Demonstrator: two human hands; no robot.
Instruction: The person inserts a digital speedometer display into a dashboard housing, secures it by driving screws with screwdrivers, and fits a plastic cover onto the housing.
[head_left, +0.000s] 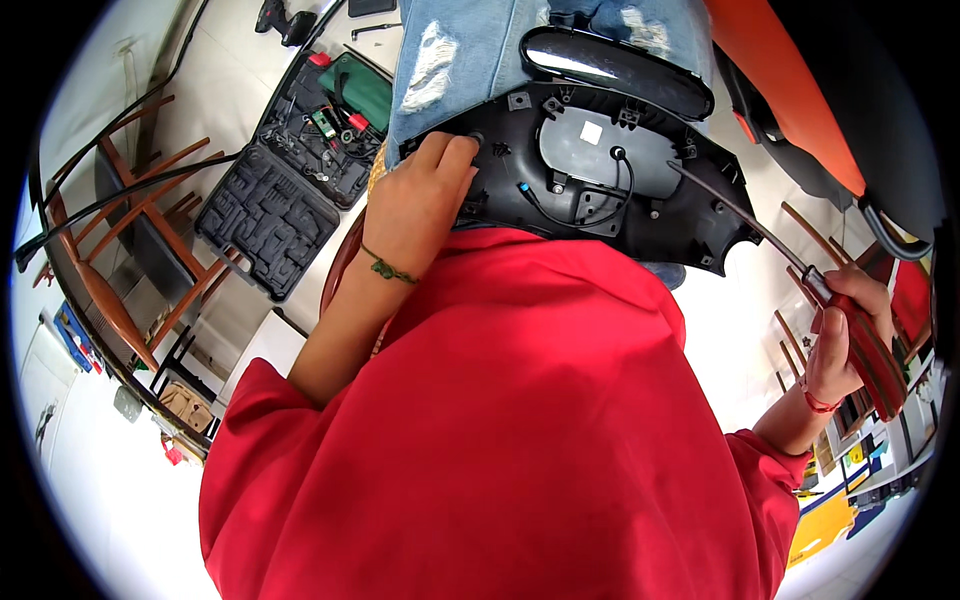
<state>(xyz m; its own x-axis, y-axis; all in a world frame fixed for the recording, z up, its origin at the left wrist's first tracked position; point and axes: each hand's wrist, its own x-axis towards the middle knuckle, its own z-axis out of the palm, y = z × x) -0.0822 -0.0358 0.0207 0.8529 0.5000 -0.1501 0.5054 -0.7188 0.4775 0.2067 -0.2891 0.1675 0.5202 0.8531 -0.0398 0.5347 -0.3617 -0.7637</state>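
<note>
A black moulded plastic panel [510, 170], underside up, lies on the jeans-clad lap [430, 70]. It carries an oval plate [580, 145] with a white square label and a black cable [625, 190] with a blue-ringed connector. A glossy black curved piece [610, 70] is at its top edge. My left hand [425, 190] is closed on the panel's left part, fingertips curled. My right hand [840, 340] grips the red-and-black handle of a long screwdriver [740, 215], whose shaft reaches up-left to the right end of the oval plate; whether the tip touches it I cannot tell.
An open tool case [270, 220] with a green pouch lies on the floor at upper left, a drill [270, 20] above it. Wooden chairs [150, 270] stand at left, black cables crossing them. An orange-and-black object [790, 90] fills the upper right; shelving with items is at lower right.
</note>
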